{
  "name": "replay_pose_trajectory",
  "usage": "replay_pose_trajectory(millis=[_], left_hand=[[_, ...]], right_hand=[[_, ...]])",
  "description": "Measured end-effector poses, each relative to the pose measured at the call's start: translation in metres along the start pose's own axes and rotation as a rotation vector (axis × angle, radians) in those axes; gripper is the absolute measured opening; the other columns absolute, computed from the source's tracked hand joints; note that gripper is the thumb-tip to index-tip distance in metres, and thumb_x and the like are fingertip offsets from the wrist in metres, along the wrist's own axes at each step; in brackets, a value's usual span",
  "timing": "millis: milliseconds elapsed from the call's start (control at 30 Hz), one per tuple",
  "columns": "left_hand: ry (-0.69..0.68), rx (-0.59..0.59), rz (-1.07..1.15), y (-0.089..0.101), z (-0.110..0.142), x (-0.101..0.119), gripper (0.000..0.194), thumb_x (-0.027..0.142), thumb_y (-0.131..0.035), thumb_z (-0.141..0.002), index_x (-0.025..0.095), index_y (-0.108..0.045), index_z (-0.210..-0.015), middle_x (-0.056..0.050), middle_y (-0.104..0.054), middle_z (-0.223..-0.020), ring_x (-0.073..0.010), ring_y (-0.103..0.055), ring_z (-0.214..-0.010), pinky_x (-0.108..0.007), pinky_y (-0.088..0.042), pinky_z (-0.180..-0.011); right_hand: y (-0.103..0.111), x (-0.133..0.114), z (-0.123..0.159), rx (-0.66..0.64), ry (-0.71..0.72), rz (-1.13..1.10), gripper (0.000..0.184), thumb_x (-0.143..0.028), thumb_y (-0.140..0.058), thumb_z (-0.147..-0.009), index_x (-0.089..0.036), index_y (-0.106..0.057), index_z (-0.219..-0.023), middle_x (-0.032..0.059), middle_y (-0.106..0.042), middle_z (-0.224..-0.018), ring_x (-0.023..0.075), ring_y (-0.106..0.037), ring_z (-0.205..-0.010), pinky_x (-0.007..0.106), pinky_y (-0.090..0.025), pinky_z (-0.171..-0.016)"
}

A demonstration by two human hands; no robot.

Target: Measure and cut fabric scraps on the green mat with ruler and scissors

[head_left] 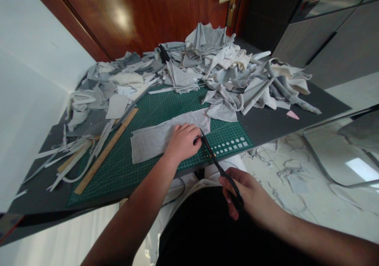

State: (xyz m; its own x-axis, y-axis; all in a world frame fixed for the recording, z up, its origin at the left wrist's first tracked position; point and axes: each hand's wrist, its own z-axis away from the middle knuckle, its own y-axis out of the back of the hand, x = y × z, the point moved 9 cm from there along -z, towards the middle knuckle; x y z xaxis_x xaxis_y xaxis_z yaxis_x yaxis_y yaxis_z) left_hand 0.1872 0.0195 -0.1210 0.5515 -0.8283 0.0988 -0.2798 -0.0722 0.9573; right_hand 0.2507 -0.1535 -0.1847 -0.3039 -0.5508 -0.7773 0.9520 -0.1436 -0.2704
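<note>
A grey fabric strip (154, 137) lies flat on the green cutting mat (133, 167). My left hand (183, 141) rests on the strip's right end, fingers curled and pressing the cloth down. My right hand (245, 197) is closed on the handles of black scissors (220, 167), held off the table's near edge. The blades point up and left, their tips reaching the fabric edge beside my left fingers.
A big heap of grey and cream fabric scraps (213, 68) covers the back of the dark table (275, 121). A wooden ruler (108, 149) lies left on the mat among cut strips. A pink chalk piece (292, 115) sits right. Scraps litter the floor.
</note>
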Motion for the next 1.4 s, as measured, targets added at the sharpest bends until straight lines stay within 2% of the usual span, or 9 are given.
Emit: replay_pose_trajectory(millis=[400,733,867,1167,1400], left_hand=[[-0.001,0.014,0.074,0.000,-0.001,0.000,0.007,0.015,-0.061,-0.085,0.020,-0.062,-0.081,-0.003,-0.069,-0.086,-0.0232,-0.061,-0.090,-0.039,-0.038,-0.080],[-0.013,0.034,0.103,0.000,0.000,-0.001,0.007,0.014,-0.062,-0.083,0.021,-0.060,-0.080,-0.002,-0.068,-0.083,-0.0232,-0.062,-0.089,-0.039,-0.039,-0.078],[-0.012,0.031,0.129,0.000,0.000,-0.001,0.008,0.014,-0.062,-0.083,0.021,-0.060,-0.079,-0.001,-0.068,-0.083,-0.0228,-0.061,-0.088,-0.039,-0.041,-0.078],[-0.010,0.037,0.209,-0.002,-0.001,-0.005,0.010,0.012,-0.061,-0.081,0.021,-0.058,-0.078,-0.001,-0.067,-0.082,-0.0215,-0.060,-0.087,-0.037,-0.043,-0.080],[-0.004,0.029,0.238,-0.003,-0.001,-0.006,0.010,0.012,-0.061,-0.080,0.021,-0.059,-0.078,-0.001,-0.067,-0.081,-0.0207,-0.060,-0.086,-0.037,-0.044,-0.081]], right_hand=[[0.002,-0.003,-0.005,0.043,0.010,0.009,0.055,-0.067,-0.074,-0.071,-0.021,-0.046,-0.081,-0.0083,-0.054,-0.055,0.0097,-0.051,-0.036,0.020,-0.038,-0.035],[-0.002,-0.014,-0.011,0.035,0.038,0.011,0.053,-0.066,-0.073,-0.071,-0.021,-0.046,-0.080,-0.0080,-0.054,-0.054,0.0097,-0.050,-0.034,0.020,-0.038,-0.033],[-0.001,-0.013,-0.013,0.030,0.049,0.022,0.051,-0.064,-0.073,-0.072,-0.021,-0.046,-0.081,-0.0082,-0.054,-0.055,0.0096,-0.051,-0.035,0.020,-0.040,-0.035],[-0.001,-0.015,-0.019,0.005,0.077,0.007,0.051,-0.064,-0.073,-0.074,-0.021,-0.046,-0.082,-0.0079,-0.054,-0.056,0.0089,-0.048,-0.033,0.019,-0.035,-0.033],[-0.001,-0.016,-0.023,0.009,0.068,0.030,0.051,-0.063,-0.074,-0.074,-0.022,-0.046,-0.085,-0.0087,-0.054,-0.055,0.0088,-0.048,-0.033,0.019,-0.036,-0.032]])
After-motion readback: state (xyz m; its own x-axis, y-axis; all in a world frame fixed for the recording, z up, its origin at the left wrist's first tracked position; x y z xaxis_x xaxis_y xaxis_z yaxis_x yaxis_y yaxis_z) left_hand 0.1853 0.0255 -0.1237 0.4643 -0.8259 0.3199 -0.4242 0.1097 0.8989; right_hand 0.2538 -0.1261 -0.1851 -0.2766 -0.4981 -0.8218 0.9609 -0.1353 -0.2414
